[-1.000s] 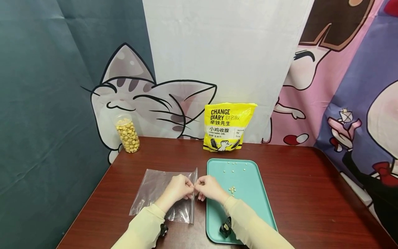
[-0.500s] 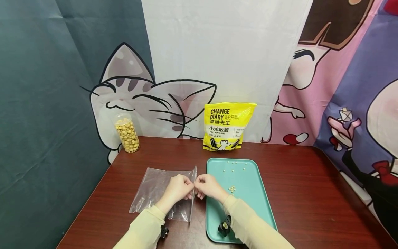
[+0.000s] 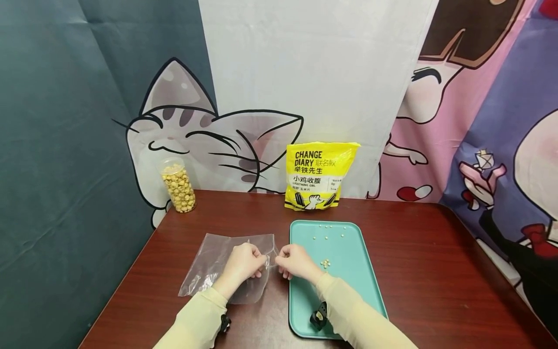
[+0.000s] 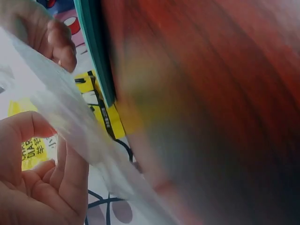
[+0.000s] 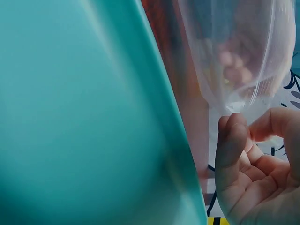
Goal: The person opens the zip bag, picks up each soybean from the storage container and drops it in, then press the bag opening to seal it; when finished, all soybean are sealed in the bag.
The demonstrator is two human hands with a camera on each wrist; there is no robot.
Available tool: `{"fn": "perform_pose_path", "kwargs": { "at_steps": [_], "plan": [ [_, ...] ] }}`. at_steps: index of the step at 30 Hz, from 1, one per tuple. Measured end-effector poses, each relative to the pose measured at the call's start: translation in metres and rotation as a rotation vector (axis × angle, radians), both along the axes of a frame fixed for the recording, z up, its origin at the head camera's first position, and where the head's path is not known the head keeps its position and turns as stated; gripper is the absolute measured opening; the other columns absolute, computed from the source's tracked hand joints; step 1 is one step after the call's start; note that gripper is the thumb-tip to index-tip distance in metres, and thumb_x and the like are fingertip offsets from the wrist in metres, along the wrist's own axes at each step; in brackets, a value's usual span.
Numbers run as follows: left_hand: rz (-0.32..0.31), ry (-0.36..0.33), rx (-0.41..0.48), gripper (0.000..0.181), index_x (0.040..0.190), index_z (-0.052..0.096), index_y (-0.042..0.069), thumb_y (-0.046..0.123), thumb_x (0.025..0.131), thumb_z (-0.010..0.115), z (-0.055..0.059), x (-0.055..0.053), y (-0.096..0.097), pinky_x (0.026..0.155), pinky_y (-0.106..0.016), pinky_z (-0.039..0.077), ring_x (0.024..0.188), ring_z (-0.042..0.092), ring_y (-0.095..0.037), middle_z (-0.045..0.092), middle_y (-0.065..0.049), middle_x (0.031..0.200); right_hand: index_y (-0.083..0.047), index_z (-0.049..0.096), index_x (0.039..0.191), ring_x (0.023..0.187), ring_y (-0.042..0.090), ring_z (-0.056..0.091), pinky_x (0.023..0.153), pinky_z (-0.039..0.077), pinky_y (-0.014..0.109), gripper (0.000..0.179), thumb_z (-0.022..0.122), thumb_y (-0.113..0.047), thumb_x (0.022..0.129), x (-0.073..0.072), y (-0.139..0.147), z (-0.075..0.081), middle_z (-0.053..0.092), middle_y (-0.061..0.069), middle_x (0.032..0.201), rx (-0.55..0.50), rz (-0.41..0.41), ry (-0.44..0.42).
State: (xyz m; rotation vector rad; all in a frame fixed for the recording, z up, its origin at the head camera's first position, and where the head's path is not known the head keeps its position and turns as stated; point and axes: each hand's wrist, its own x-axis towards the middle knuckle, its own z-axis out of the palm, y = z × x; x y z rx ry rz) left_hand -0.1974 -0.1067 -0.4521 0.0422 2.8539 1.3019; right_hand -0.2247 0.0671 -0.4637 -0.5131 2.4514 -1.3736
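Observation:
A clear plastic zip bag point(image 3: 218, 249) lies across the table's front left, its mouth end lifted on the right. My left hand point(image 3: 244, 262) pinches one wall of the mouth between thumb and forefinger. The opposite wall is pinched by my right hand point(image 3: 297, 261), beside the tray's left edge. Between the hands the mouth is spread apart. In the right wrist view, the bag's film point(image 5: 239, 42) gathers to a point at the right fingertips point(image 5: 232, 124). The left wrist view shows the film point(image 4: 70, 110) stretched past my left thumb and forefinger.
A turquoise tray point(image 3: 348, 276) bears several small pale pellets point(image 3: 325, 264). Behind it stands a yellow snack pouch point(image 3: 320, 177). A clear jar of popcorn-like pieces point(image 3: 178, 188) stands at the table's back left. Printed cloth point(image 3: 318, 72) hangs behind the table point(image 3: 418, 271).
The bag's mouth, pressed flat before, is now pulled apart. My left hand has moved slightly left with its wall of the bag. My right hand has shifted slightly right.

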Motion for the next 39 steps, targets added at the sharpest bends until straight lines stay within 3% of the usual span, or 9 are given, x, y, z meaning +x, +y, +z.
{"fn": "perform_pose_path", "kwargs": {
  "at_steps": [10, 20, 39],
  "plan": [
    [0.029, -0.025, 0.002, 0.021, 0.057, 0.058, 0.011, 0.013, 0.077, 0.062, 0.002, 0.003, -0.011, 0.041, -0.024, 0.046, 0.037, 0.055, -0.007, 0.058, 0.002, 0.046, -0.003, 0.058, 0.061, 0.038, 0.009, 0.047, 0.039, 0.042, 0.024, 0.024, 0.054, -0.009, 0.084, -0.001, 0.015, -0.001, 0.058, 0.0, 0.051, 0.069, 0.013, -0.018],
    [0.074, 0.028, -0.203, 0.025, 0.054, 0.054, 0.018, 0.026, 0.075, 0.066, 0.002, 0.003, -0.019, 0.049, -0.026, 0.037, 0.046, 0.047, -0.008, 0.048, 0.01, 0.046, 0.0, 0.06, 0.06, 0.038, 0.008, 0.048, 0.039, 0.041, 0.024, 0.025, 0.053, -0.007, 0.083, -0.001, 0.023, -0.005, 0.056, 0.0, 0.049, 0.079, 0.005, 0.003],
    [0.093, 0.064, -0.207, 0.027, 0.054, 0.054, 0.017, 0.027, 0.073, 0.07, -0.002, 0.004, -0.029, 0.048, -0.027, 0.035, 0.052, 0.043, -0.011, 0.048, 0.009, 0.054, -0.002, 0.06, 0.061, 0.04, 0.009, 0.048, 0.039, 0.042, 0.027, 0.023, 0.054, -0.009, 0.082, 0.0, 0.032, -0.007, 0.057, 0.0, 0.05, 0.106, -0.01, 0.002]
  ]
}}
